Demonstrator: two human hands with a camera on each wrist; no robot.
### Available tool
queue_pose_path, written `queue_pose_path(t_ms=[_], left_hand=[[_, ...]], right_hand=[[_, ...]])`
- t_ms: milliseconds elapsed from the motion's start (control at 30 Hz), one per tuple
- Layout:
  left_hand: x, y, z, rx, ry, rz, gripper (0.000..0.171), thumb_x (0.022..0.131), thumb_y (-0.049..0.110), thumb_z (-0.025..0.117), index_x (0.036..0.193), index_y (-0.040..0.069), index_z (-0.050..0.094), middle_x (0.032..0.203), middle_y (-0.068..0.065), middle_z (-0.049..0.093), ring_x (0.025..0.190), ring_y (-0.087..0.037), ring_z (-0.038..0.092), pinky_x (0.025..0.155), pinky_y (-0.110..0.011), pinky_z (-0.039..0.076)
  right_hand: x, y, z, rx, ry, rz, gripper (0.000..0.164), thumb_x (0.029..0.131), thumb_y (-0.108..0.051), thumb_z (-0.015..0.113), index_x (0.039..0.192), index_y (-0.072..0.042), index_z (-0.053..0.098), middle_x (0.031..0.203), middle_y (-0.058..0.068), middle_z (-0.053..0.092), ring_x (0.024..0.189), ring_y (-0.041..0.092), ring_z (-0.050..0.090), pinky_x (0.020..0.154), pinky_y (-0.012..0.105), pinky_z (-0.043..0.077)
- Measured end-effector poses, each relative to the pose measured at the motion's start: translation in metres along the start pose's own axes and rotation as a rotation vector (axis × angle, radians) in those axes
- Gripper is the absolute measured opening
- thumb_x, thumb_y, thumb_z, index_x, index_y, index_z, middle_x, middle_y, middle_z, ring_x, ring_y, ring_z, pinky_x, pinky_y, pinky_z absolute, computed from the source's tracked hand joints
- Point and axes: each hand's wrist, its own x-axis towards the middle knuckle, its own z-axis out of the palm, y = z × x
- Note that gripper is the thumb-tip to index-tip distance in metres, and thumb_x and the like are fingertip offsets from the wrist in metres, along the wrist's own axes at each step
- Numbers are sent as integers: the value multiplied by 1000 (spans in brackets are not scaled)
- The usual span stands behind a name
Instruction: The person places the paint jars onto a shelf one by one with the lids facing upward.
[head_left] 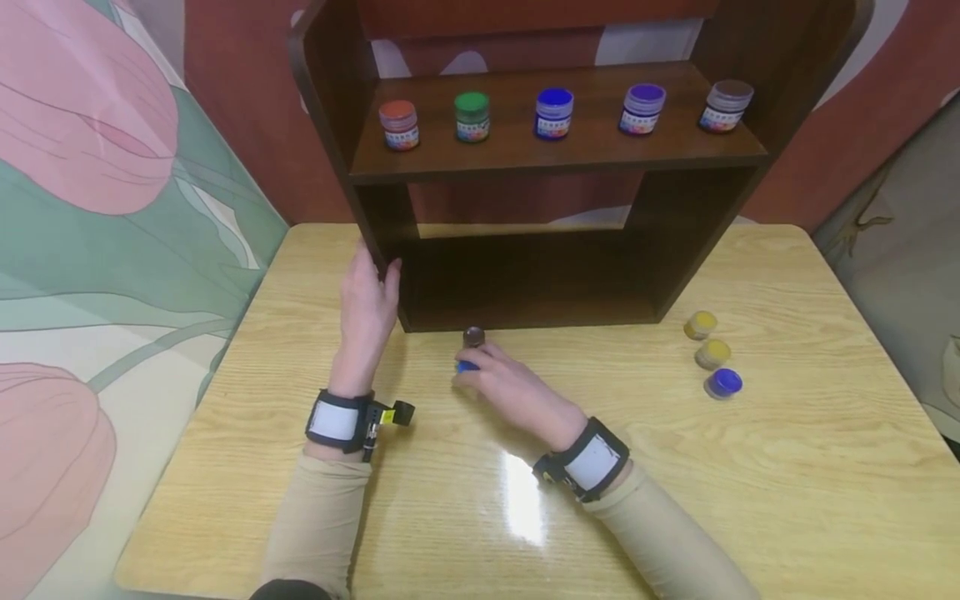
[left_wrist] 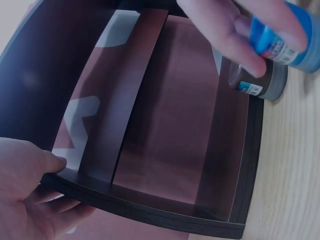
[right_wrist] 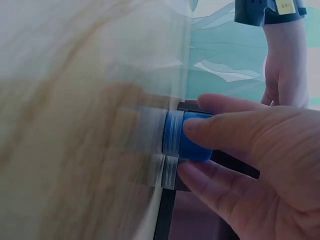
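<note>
My left hand (head_left: 368, 287) grips the left side panel of a dark brown wooden shelf (head_left: 532, 327), its thumb on the inner face and the fingers outside. Just in front of the shelf's base, my right hand (head_left: 517, 392) pinches a blue paint jar (left_wrist: 300, 37) between thumb and fingers. That jar's clear ribbed end faces the tabletop; whether it touches is hard to tell. Close beside it stands a dark brown paint jar (head_left: 473, 337), near the right fingers. In the right wrist view the blue jar (right_wrist: 197, 137) is partly covered by the thumb.
On the upper shelf board stand an orange-red jar (head_left: 400, 125), a green jar (head_left: 472, 117), a blue jar (head_left: 553, 113), a purple jar (head_left: 642, 109) and a brown jar (head_left: 726, 106). Two yellow jars (head_left: 701, 324) and a blue-violet jar (head_left: 723, 383) sit right on the wooden table (head_left: 825, 467).
</note>
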Motion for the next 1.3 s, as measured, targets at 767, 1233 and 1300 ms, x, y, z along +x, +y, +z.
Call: queue_pose_path(t_ms=[767,1233,1300], left_hand=[[0,0,0,-3,-4,-4,42,101,16,57,139,1,45,131,-23,62,124,-37,60,104,-50,51],[0,0,0,14,9,1,41,100,15,59,136,0,48,127,-24,64,120,-39,63,100,-51,53],[0,0,0,15,8,0,41,100,15,59,136,0,48,127,-24,64,119,-39,63,100,-51,53]], right_hand=[[-11,32,-19,176,9,156,40,94,-10,68,134,-10,63,120,12,57,102,19,63,89,27,58],[-6,29,-22,220,-13,262,22,87,-8,76,104,-14,63,98,-1,65,94,16,61,84,32,57],[-6,29,-21,222,-9,274,21,87,-7,76,103,-14,63,97,0,65,92,16,60,83,32,57]])
